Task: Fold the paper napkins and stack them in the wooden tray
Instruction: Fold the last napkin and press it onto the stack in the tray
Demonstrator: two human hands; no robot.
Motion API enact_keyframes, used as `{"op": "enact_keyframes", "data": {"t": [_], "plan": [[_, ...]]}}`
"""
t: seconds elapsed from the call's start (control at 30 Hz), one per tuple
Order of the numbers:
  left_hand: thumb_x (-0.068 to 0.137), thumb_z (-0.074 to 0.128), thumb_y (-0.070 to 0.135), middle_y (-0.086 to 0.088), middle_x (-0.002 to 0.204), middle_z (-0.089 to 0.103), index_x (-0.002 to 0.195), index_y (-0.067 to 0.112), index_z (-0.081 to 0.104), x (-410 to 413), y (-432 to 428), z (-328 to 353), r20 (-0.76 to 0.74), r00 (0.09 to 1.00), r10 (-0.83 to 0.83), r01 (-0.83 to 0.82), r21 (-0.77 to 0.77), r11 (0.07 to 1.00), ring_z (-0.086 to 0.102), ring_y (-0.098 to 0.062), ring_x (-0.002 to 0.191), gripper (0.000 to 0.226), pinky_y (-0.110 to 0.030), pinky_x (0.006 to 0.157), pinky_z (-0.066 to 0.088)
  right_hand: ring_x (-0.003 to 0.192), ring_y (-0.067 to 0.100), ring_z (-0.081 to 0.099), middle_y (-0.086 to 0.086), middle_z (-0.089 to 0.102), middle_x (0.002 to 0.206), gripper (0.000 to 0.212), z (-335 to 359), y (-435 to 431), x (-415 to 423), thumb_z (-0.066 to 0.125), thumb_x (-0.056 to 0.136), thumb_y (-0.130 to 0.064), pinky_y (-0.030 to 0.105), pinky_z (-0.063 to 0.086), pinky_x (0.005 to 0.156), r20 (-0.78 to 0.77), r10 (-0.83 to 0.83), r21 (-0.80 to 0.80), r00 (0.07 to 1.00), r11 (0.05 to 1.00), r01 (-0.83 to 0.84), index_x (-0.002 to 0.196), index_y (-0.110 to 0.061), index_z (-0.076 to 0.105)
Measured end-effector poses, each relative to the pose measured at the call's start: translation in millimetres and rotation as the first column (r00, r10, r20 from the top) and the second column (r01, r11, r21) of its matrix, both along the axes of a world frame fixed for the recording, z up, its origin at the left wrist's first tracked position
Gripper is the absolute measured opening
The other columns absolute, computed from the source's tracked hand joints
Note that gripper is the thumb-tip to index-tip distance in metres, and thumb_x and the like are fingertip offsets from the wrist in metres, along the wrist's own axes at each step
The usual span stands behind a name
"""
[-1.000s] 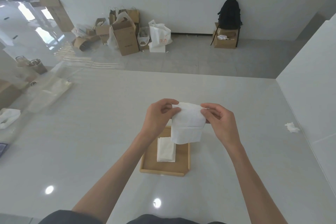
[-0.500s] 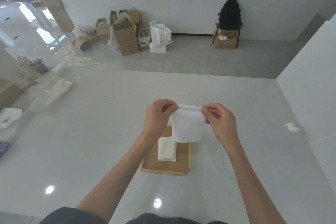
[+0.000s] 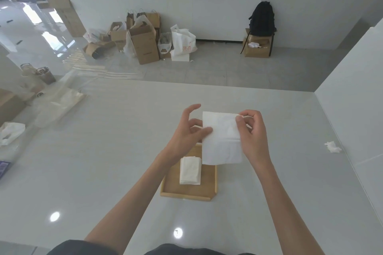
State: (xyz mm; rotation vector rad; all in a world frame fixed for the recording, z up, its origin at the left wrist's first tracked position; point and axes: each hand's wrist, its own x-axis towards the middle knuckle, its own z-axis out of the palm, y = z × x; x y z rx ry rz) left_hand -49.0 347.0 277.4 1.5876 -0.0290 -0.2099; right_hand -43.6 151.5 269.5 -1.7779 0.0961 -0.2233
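A white paper napkin (image 3: pixel 221 141) hangs flat in the air above the far end of the wooden tray (image 3: pixel 209 186). My right hand (image 3: pixel 251 132) pinches its upper right corner between thumb and fingers. My left hand (image 3: pixel 187 130) is at the napkin's left edge with fingers spread; its thumb rests on the edge. A small stack of folded napkins (image 3: pixel 190 170) lies in the left half of the tray.
The tray sits on a glossy white table (image 3: pixel 93 161). A crumpled tissue scrap (image 3: pixel 332 147) lies at the right, near a white wall. Clear plastic bags (image 3: pixel 58 103) and a white bag (image 3: pixel 10 132) lie at the table's left end.
The napkin was gripped at both top corners and curled over; now it hangs flat. My left hand has let go of its corner and spread its fingers.
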Motion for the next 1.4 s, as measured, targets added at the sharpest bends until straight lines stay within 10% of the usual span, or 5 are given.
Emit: {"op": "enact_keyframes", "data": {"t": [0.2,0.33,0.6,0.9,1.4], "plan": [[0.093,0.065,0.005,-0.014,0.102,0.067,0.119,0.028,0.057,-3,-1,-4,0.021,0.998,0.054,-0.055,0.047,0.997,0.073,-0.028,0.090,0.035,-0.043,0.089,0.059,0.093,0.018,0.068,0.003,0.069,0.105,0.023,7,-11,-6,0.053,0.103,-0.040,0.028,0.054,0.073,-0.149,0.176,0.080,0.973,0.983,-0.166,0.126,-0.040,0.053],[0.092,0.067,0.004,0.000,0.093,0.064,0.102,0.012,0.069,2,1,-5,0.026,0.998,0.059,-0.061,0.082,0.995,0.065,-0.016,0.082,0.012,-0.032,0.081,0.054,0.103,0.017,0.070,0.002,0.070,0.117,0.028,2,-17,-11,0.069,0.095,-0.014,0.026,0.057,0.079,-0.184,0.353,0.121,0.917,0.934,-0.335,0.115,-0.032,0.065],[0.083,0.075,0.001,-0.010,0.097,0.060,0.107,0.036,0.072,4,5,-9,0.013,0.998,-0.055,0.052,0.185,0.981,0.061,-0.022,0.083,0.044,-0.036,0.092,0.056,0.102,0.020,0.069,0.001,0.069,0.116,0.031,0,-15,-10,0.072,0.090,-0.005,0.022,0.056,0.072,-0.200,0.307,0.060,0.930,0.952,-0.301,0.108,-0.030,0.070],[0.094,0.064,0.004,0.001,0.109,0.061,0.118,0.023,0.071,4,0,-14,0.237,0.971,-0.043,-0.079,0.484,0.872,0.059,-0.008,0.087,0.031,-0.012,0.083,0.048,0.081,0.010,0.059,-0.015,0.068,0.104,0.023,-6,-14,-8,0.070,0.093,-0.013,0.010,0.045,0.076,-0.076,0.222,-0.240,0.972,0.942,-0.234,0.105,-0.032,0.069],[0.097,0.062,0.007,-0.003,0.103,0.060,0.122,0.016,0.066,2,2,-17,0.371,0.925,-0.080,-0.157,0.564,0.811,0.059,-0.013,0.094,0.028,-0.005,0.089,0.038,0.108,0.021,0.056,-0.005,0.052,0.107,0.022,-16,-15,-1,0.059,0.099,-0.008,0.016,0.046,0.091,0.113,0.215,-0.420,0.970,0.895,-0.150,0.112,-0.023,0.070]]}}
